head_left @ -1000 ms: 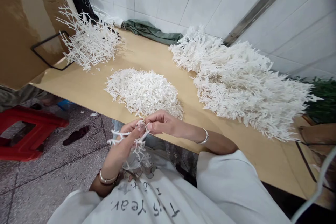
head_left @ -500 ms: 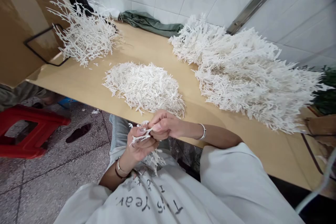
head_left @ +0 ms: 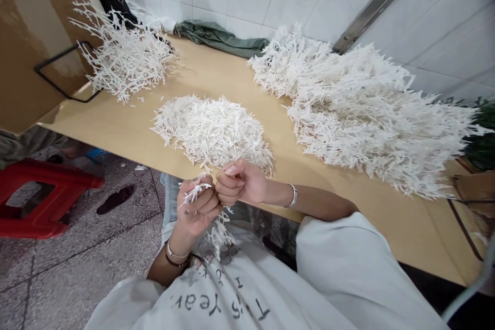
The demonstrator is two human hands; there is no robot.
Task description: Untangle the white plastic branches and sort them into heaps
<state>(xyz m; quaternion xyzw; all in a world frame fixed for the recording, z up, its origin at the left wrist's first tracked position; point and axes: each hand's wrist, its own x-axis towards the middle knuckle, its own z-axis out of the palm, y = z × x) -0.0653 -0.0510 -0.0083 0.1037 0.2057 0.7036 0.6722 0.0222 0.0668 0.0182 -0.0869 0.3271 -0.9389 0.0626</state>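
My left hand (head_left: 198, 207) is closed on a small white branched sprig (head_left: 197, 192), its forked tips standing out past the thumb. Close against it, my right hand (head_left: 243, 183) has its fingers curled in; whatever they grip is hidden. Below both hands dangles a longer white branched stem (head_left: 221, 237), in front of my shirt; its upper end is covered by the fingers. Just beyond my hands, on the table (head_left: 127, 131), lies a heap of short white sprigs (head_left: 212, 126).
A large pile of white branched stems (head_left: 359, 108) covers the table's right side. Looser white branches (head_left: 126, 59) lie at the left, beside a cardboard box (head_left: 34, 36). Green cloth (head_left: 220, 38) rests along the tiled wall. A red stool (head_left: 46, 191) stands on the floor.
My hands were pinching the sprig together. Now the right thumb has come away from it, and the left hand has shifted slightly left with the sprig.
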